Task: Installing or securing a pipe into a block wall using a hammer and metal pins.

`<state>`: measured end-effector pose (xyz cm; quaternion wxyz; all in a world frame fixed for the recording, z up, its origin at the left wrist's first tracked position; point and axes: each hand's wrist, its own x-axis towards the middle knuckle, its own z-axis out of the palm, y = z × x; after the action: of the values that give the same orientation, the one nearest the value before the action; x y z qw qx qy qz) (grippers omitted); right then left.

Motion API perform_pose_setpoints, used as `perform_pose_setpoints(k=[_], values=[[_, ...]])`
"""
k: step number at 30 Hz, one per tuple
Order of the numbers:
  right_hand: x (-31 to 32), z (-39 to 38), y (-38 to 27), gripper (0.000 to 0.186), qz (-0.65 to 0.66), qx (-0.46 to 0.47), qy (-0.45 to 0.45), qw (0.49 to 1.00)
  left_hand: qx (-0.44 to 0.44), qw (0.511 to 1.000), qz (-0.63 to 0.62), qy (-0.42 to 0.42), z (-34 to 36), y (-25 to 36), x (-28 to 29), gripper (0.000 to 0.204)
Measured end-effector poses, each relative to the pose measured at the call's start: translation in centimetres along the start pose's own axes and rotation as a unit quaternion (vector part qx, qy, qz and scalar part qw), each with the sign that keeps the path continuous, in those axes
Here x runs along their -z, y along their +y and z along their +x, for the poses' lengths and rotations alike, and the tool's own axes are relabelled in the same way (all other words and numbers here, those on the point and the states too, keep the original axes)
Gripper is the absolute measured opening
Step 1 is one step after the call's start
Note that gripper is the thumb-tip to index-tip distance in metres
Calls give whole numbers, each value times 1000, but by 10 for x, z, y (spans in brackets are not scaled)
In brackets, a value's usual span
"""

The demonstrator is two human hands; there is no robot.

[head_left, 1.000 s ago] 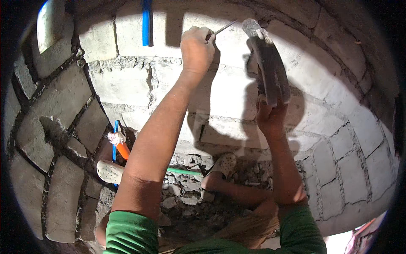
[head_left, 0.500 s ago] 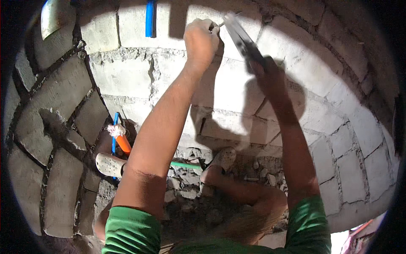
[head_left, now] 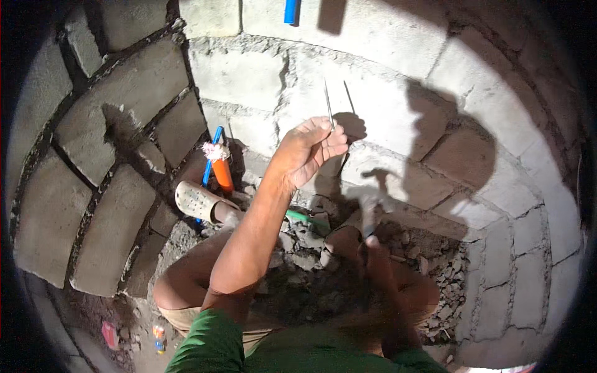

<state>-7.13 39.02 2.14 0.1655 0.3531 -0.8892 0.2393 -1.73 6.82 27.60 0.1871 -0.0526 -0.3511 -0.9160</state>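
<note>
My left hand (head_left: pixel 306 152) is raised before the pale block wall (head_left: pixel 239 84), palm partly turned up, thumb and fingers pinched on a thin pointed metal rod (head_left: pixel 326 102) that stands nearly upright; its shadow lies on the wall beside it. Lower and to the right, my right hand (head_left: pixel 376 252) grips the handle of a hammer (head_left: pixel 370 204), which is blurred. Below both hands are my bent legs, a beige perforated clog (head_left: pixel 193 199) on the left foot, and broken rubble (head_left: pixel 444 292).
At the left rise darker block walls (head_left: pixel 112 230). An orange pipe (head_left: pixel 222 174) stuffed with whitish material stands beside a thin blue pipe (head_left: pixel 216 137). A short blue pipe (head_left: pixel 291 11) sticks out higher up. A green pipe (head_left: pixel 301 217) lies in the rubble; small wrappers (head_left: pixel 111 334) lie lower left.
My left hand has come down from the upper wall and turned over with the rod. The hammer, earlier up by the rod, has dropped low in my right hand. The view has shifted.
</note>
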Motion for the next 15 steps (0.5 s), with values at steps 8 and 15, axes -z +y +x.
perform_pose_setpoints(k=[8,15], values=[[-13,-43,-48,58,239,-131,-452,849,11,996,48,73,-26,9,17,8],[31,-17,-76,58,328,-210,-324,862,-217,707,642,202,4,14,42,12]])
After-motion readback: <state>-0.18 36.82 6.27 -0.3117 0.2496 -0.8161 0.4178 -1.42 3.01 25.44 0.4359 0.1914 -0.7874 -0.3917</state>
